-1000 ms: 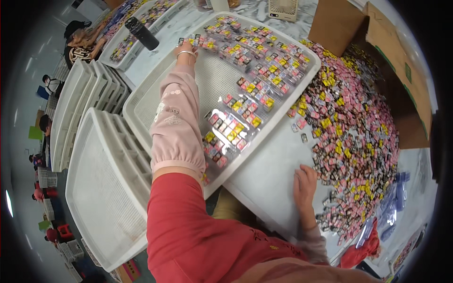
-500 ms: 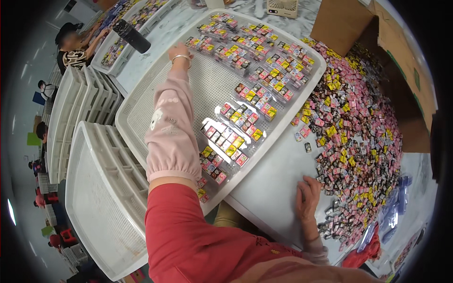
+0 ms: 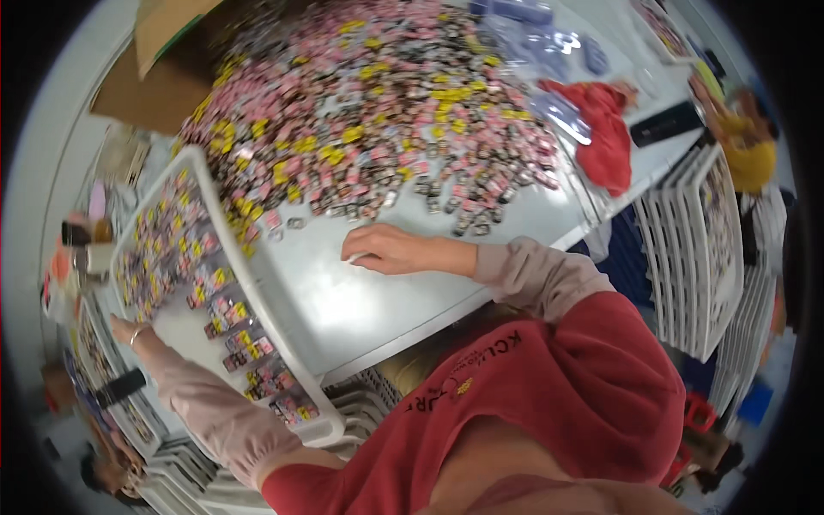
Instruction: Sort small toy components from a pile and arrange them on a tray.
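Head view: we record a wide heap of small packets [image 3: 386, 112] spread over the far half of the white desk [image 3: 386, 300], pink, yellow and dark in colour, flat and roughly square, many with a glossy wrapper that catches the light. Loose packets trail off the near edge of the heap toward the right hand [image 3: 386, 251]. More of the same packets lie in a white plastic tray [image 3: 283, 343] at the left of the desk; its rim is raised and rounded at the corners, its floor smooth, and the packets in it sit partly in short rows near the near corner.

We note the right hand lying palm down on bare desk just in front of the heap, fingers loosely curled and close together, fingertips on the surface; whether a packet is under the fingers we cannot tell. The left hand [image 3: 130, 330] reaches to the tray's far left side, a ring on one finger, fingers bent down at the tray edge; blur keeps us from telling whether it grips anything.

Both forearms wear pale pink cuffs under a red sweatshirt [image 3: 549, 395]. A crumpled red cloth [image 3: 605, 137] lies at the right end of the desk, a brown cardboard box [image 3: 163, 51] at the far left, and stacked white trays [image 3: 695, 249] stand to the right
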Demonstrator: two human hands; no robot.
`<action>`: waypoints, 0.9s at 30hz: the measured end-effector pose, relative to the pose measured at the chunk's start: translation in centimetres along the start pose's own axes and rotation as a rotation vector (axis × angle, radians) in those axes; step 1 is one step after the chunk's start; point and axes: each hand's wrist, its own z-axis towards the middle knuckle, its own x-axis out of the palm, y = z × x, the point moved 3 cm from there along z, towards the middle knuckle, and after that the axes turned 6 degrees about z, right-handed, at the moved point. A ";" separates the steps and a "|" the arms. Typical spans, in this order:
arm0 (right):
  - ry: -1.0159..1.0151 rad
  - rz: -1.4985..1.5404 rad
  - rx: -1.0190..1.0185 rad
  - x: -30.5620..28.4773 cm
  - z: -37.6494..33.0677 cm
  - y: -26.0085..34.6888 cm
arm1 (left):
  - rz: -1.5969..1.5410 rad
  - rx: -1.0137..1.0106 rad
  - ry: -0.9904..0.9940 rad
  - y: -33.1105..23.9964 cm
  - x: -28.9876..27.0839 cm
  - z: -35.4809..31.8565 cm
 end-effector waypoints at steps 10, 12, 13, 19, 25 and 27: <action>-1.027 -0.669 0.302 -34.5 -16.9 -6.5 | -0.167 0.514 0.931 -13.9 3.5 -35.8; -1.023 -0.704 0.404 -36.4 -18.2 -5.1 | -0.161 0.490 1.057 -11.4 3.2 -40.2; -0.751 -0.736 0.482 -36.0 -17.8 -4.8 | -0.127 0.453 1.104 -10.4 2.3 -42.6; -0.341 -1.198 0.561 -30.1 -20.6 -5.6 | 0.026 0.081 1.153 1.2 0.4 -50.1; -0.400 -1.250 0.504 -30.6 -21.2 -4.4 | 0.111 0.191 1.091 7.4 -4.0 -53.3; -0.376 -1.273 0.480 -30.3 -21.0 -4.3 | 0.093 0.160 1.045 8.5 -5.8 -53.4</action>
